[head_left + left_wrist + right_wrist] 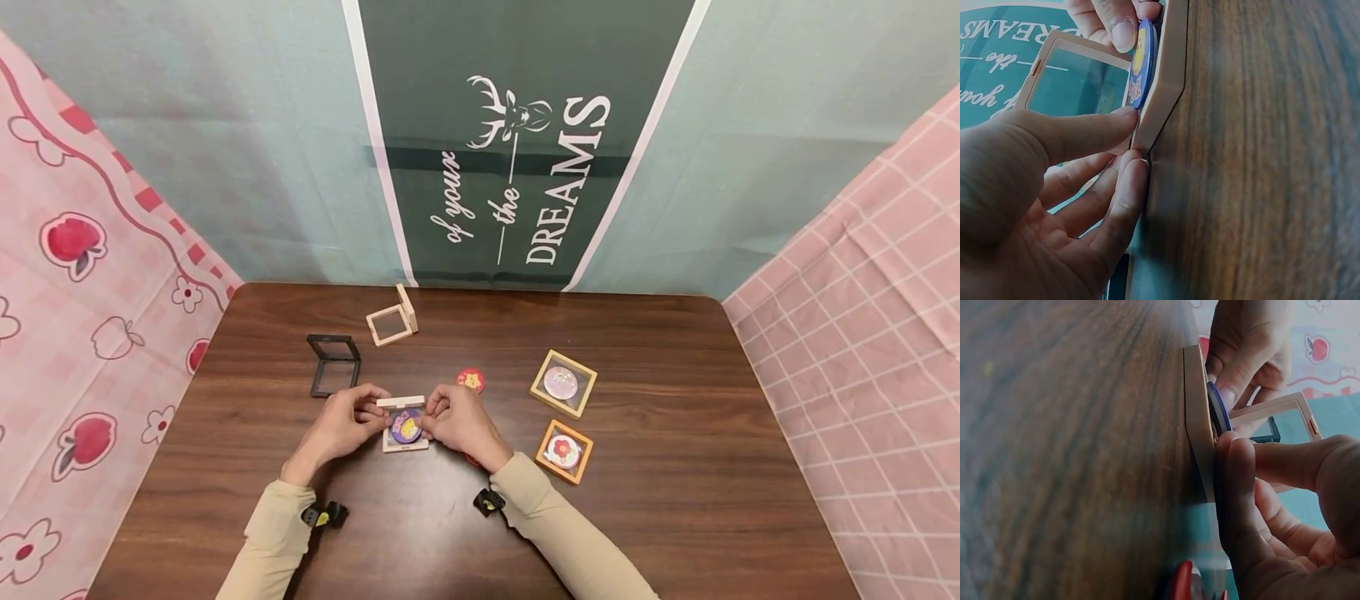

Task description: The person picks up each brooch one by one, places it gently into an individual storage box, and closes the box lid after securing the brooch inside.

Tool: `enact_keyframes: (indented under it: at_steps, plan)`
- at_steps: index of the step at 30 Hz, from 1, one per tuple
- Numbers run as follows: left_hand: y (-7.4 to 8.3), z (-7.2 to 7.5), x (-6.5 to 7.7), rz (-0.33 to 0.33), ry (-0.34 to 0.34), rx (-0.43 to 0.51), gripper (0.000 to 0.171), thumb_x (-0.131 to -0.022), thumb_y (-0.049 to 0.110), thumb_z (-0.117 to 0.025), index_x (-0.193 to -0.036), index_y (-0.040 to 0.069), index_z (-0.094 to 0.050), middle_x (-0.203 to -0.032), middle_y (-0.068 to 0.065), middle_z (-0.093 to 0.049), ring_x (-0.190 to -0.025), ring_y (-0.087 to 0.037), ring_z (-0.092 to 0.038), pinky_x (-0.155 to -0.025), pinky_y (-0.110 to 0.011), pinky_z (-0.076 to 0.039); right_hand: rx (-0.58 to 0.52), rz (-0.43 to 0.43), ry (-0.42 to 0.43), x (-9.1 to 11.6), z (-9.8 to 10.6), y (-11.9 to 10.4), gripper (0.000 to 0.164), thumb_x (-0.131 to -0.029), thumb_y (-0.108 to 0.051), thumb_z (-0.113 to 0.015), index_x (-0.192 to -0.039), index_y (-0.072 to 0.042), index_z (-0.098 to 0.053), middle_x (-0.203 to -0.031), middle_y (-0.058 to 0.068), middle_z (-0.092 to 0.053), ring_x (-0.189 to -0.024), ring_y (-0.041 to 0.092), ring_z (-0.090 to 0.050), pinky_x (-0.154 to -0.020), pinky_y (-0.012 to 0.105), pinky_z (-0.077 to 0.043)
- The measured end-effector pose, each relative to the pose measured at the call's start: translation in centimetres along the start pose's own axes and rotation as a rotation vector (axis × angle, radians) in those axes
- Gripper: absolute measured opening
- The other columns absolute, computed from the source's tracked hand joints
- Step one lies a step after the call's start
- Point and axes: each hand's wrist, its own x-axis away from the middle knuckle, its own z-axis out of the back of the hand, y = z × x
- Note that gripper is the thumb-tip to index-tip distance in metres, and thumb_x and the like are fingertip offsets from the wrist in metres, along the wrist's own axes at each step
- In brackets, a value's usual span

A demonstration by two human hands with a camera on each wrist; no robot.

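Observation:
A purple round badge [406, 426] with a yellow figure lies on the clear film of a cream display frame [406, 447], whose lid stands raised at the back. My left hand [347, 427] grips the frame's left side. In the left wrist view its thumb [1104, 130] is right at the badge's edge, and the fingers lie along the frame's outer side. From the right, my right hand [459, 422] pinches the badge's edge, fingertips close against the frame's rim. The badge [1219, 407] shows slightly tilted over the film in the right wrist view.
Behind my left hand stand an open black frame [335, 367] and another open cream frame [392, 323]. To the right lie a yellow frame [564, 383] and an orange frame [564, 451], each holding a badge. A red badge [471, 381] lies just beyond my right hand.

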Motion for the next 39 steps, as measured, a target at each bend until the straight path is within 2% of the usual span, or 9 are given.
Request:
enact_keyframes:
  at_steps: [7, 18, 25, 30, 35, 39]
  plan:
    - [0.05, 0.02, 0.07, 0.008, 0.008, -0.02, 0.025, -0.093, 0.002, -0.08, -0.117, 0.003, -0.074, -0.098, -0.008, -0.079, -0.089, -0.015, -0.074, -0.074, -0.021, -0.057, 0.004, 0.018, 0.025, 0.02, -0.3, -0.06, 0.024, -0.086, -0.005, -0.087, -0.08, -0.008, -0.064, -0.065, -0.002, -0.072, -0.054, 0.001, -0.064, -0.049, 0.018, -0.045]
    - [0.26, -0.16, 0.09, -0.005, 0.027, -0.039, 0.023, -0.094, 0.003, -0.08, -0.116, 0.004, -0.075, -0.099, -0.01, -0.079, -0.087, -0.016, -0.075, -0.073, -0.02, -0.058, 0.021, 0.051, 0.03, 0.09, -0.21, 0.14, 0.025, -0.085, -0.003, -0.087, -0.08, -0.006, -0.063, -0.066, 0.002, -0.072, -0.053, -0.002, -0.062, -0.048, 0.017, -0.047]
    - [0.32, -0.09, 0.16, -0.022, 0.028, -0.027, 0.021, -0.094, 0.005, -0.08, -0.115, 0.004, -0.075, -0.097, -0.01, -0.079, -0.086, -0.015, -0.074, -0.073, -0.021, -0.059, 0.105, 0.051, 0.048, 0.11, 0.1, 0.03, 0.029, -0.081, -0.012, -0.093, -0.085, -0.008, -0.064, -0.076, -0.001, -0.069, -0.063, -0.001, -0.06, -0.058, 0.018, -0.05]
    - [0.39, 0.14, 0.38, -0.07, 0.02, -0.039, 0.025, -0.094, 0.008, -0.081, -0.117, 0.005, -0.074, -0.102, -0.01, -0.079, -0.087, -0.016, -0.074, -0.075, -0.025, -0.06, 0.105, 0.004, 0.008, 0.24, 0.36, -0.28, 0.046, -0.076, -0.017, -0.098, -0.103, -0.005, -0.064, -0.091, 0.008, -0.071, -0.067, 0.001, -0.064, -0.063, 0.021, -0.052]
    - [0.61, 0.26, 0.62, -0.146, 0.022, -0.081, 0.036, -0.093, 0.022, -0.086, -0.124, 0.009, -0.074, -0.122, -0.005, -0.075, -0.105, -0.02, -0.072, -0.09, -0.039, -0.061, 0.132, -0.026, -0.061, 0.46, 0.5, -0.43, 0.071, -0.07, -0.019, -0.103, -0.125, -0.003, -0.062, -0.106, 0.01, -0.066, -0.07, 0.003, -0.067, -0.066, 0.024, -0.054]
    - [0.75, 0.11, 0.54, -0.191, 0.02, -0.076, 0.032, -0.098, 0.028, -0.08, -0.126, 0.012, -0.075, -0.128, -0.003, -0.074, -0.114, -0.018, -0.07, -0.096, -0.042, -0.06, 0.175, -0.016, -0.089, 0.47, 0.49, -0.46, 0.08, -0.065, -0.02, -0.106, -0.13, -0.001, -0.064, -0.109, 0.008, -0.063, -0.071, 0.003, -0.064, -0.067, 0.023, -0.053]
